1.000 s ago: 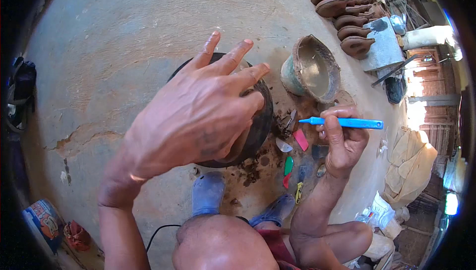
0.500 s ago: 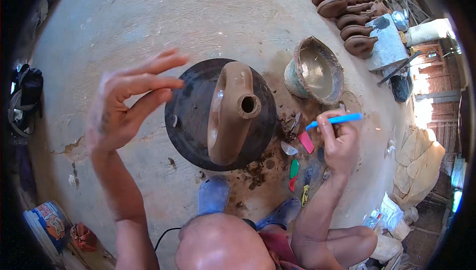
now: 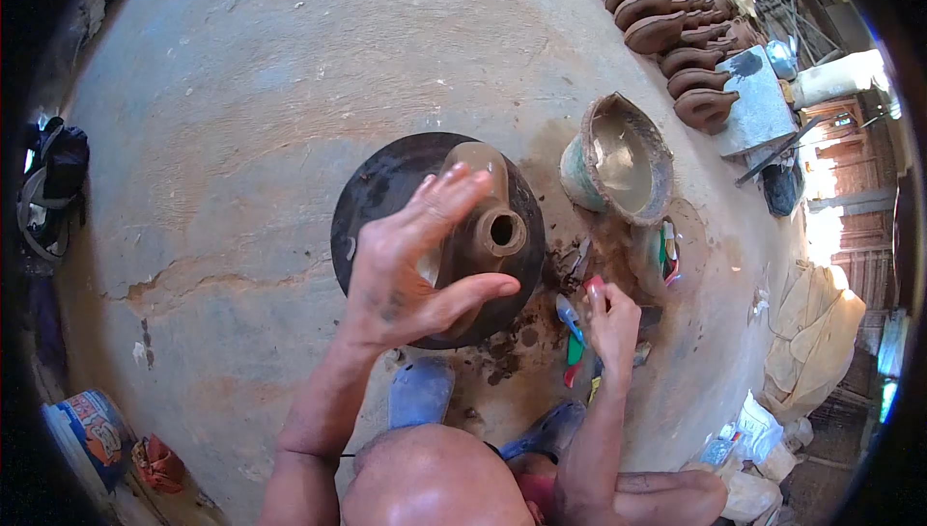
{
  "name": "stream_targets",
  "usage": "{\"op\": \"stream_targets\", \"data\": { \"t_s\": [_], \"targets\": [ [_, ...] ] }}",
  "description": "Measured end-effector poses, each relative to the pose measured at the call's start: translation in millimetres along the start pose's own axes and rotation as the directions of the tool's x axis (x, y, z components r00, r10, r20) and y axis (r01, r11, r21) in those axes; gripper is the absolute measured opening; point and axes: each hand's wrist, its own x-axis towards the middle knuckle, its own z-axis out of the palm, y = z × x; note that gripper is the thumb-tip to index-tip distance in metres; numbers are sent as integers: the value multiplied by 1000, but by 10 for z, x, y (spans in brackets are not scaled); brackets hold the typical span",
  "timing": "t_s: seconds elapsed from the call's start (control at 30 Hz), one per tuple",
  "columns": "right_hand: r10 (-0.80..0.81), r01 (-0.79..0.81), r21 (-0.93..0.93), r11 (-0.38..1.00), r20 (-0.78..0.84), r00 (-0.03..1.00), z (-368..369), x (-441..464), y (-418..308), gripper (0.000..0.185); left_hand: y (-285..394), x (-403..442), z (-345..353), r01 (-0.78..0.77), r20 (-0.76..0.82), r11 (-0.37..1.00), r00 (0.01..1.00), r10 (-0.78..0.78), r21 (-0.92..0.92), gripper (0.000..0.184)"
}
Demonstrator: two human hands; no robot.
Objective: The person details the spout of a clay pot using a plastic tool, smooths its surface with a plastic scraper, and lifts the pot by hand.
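A wet clay vessel with a round spout opening lies on a dark round wheel. My left hand is open over it, thumb and fingers spread apart beside the spout; whether it touches the clay I cannot tell. It hides much of the vessel's body. Down to the right, my right hand is closed in a pinch on a small pink scraper. A blue tool lies just left of that hand, near a green scraper and a red piece.
A rough pot of cloudy water stands right of the wheel. Rows of brown clay pieces and a pale block sit at the upper right. A bucket is at the lower left, a cloth sack at the right.
My left hand has moved right, from beside the wheel to over the vessel. My right hand has let go of the blue tool, moved down and left, and taken the pink scraper.
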Motion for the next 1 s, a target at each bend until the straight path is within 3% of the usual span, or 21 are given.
{"op": "stream_targets", "data": {
  "t_s": [0.13, 0.2, 0.37, 0.43, 0.47, 0.53, 0.63, 0.8, 0.9, 1.0],
  "targets": [
    [-121, 149, 168, 975, -167, 978, -167, 8, -963, 14, 60, -43, 222, 65, -90, 998, 994, -67, -27, 76],
    [-214, 341, 650, 679, -269, 939, -174, -2, -1403, 11, 80, -59, 257, 62, -122, 998, 990, -65, -29, 72],
    [-241, 294, 640, 710, -172, 955, -295, -150, -1999, 12, 79, -100, 329, 78, -195, 997, 977, -82, -30, 67],
    [-87, 155, 510, 846, -156, 984, -313, -195, -2113, 13, 75, -109, 347, 80, -210, 996, 974, -87, -42, 66],
    [-88, 154, 507, 848, -152, 984, -251, -183, -2153, 13, 76, -118, 354, 85, -211, 995, 973, -93, -44, 65],
    [-129, 290, 666, 687, -281, 951, -117, -118, -2233, 16, 78, -118, 359, 91, -211, 995, 973, -98, -43, 65],
    [-236, 340, 539, 770, -255, 938, -118, -137, -2211, 17, 86, -116, 361, 100, -209, 994, 972, -108, -46, 64],
    [-219, 197, 644, 740, -47, 975, -128, -115, -2314, 26, 51, -140, 365, 98, -192, 994, 976, -105, -44, 64],
    [-349, 276, 640, 717, -13, 937, -78, -100, -2273, 23, 48, -151, 366, 89, -208, 994, 973, -99, -57, 65],
    [-310, 238, 652, 720, -5, 951, -19, -84, -2291, 15, 57, -155, 359, 102, -195, 993, 974, -113, -67, 65]
  ]
}}
